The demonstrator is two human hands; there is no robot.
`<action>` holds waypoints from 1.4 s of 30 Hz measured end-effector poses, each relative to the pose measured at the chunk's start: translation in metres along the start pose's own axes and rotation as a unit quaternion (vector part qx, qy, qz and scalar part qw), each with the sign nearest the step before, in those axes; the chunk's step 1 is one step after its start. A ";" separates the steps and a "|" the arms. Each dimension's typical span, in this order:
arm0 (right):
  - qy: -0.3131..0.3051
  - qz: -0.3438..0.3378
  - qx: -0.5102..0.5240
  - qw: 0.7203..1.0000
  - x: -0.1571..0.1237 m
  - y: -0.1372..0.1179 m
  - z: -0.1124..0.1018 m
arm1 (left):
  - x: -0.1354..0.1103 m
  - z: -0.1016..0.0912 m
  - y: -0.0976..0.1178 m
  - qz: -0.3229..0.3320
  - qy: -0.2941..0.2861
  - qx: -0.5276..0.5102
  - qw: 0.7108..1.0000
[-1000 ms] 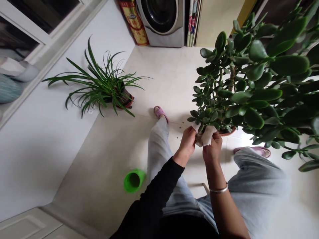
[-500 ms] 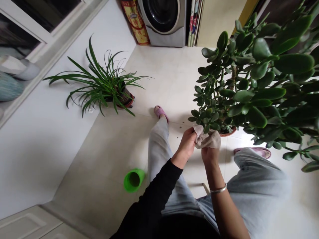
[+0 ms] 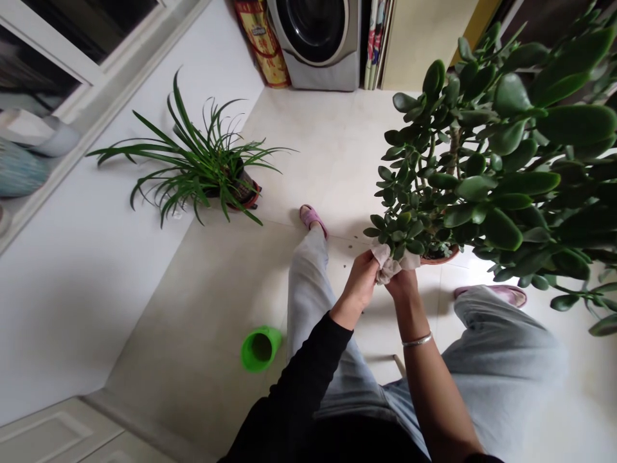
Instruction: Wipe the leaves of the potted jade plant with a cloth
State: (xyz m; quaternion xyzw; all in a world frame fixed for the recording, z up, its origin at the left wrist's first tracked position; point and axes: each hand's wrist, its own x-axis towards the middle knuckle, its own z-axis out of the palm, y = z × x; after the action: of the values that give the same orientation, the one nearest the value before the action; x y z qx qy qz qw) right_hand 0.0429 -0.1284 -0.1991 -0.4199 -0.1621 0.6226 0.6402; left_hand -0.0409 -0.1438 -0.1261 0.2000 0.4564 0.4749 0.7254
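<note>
Cloth in two hands, under a low sprig of the jade plant

Item: cloth [image 3: 384,269], pale, thin, crumpled; between the two hands, at the near edge of the foliage, just beside the pot [image 3: 439,258].

Left hand [image 3: 360,276]: thumb and fingers clamped on the cloth's left part.

Right hand [image 3: 403,283]: wrist bent, fingers turned inward under the cloth's right part; fingertips hidden, so whether they pinch it cannot be told.

Jade plant [image 3: 475,188]: thick oval leaves, woody stem, rooted in the pot. A low sprig [image 3: 398,239] reaches the cloth; exact contact among the folds is unclear.

Handling, as judged: a light grip suits these fleshy leaves. One hand best backs a leaf from below while the other draws the cloth from base to tip, along the blade; a sideways pull could snap a stalk. Flattening the bunched folds would give a more even surface.

Orientation: the cloth, being bunched, has no firm long axis; its spread runs roughly crosswise, hand to hand. The sprig points out from the pot toward the person. The main stem runs up the view from the pot, the crown spreading rightward.

Also present: green cup [image 3: 274,339], on the floor left of the legs.
</note>
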 end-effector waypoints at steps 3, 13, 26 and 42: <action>0.011 0.008 0.004 1.000 -0.005 -0.005 0.001 | 0.000 0.001 0.000 0.004 0.001 -0.004 1.000; 0.094 -0.091 -0.034 0.991 -0.015 -0.013 0.011 | -0.001 0.006 0.003 0.004 -0.002 -0.004 1.000; 0.099 -0.113 -0.049 0.987 -0.020 -0.011 0.007 | -0.001 0.006 0.006 -0.012 0.009 -0.014 1.000; 0.083 -0.098 -0.084 0.988 -0.029 -0.003 -0.017 | 0.001 0.005 0.011 0.009 0.003 -0.024 1.000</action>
State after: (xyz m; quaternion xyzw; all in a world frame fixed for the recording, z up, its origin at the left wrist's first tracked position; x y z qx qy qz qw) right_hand 0.0524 -0.1608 -0.1977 -0.5047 -0.2005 0.5042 0.6714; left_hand -0.0419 -0.1374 -0.1157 0.1854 0.4451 0.4927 0.7244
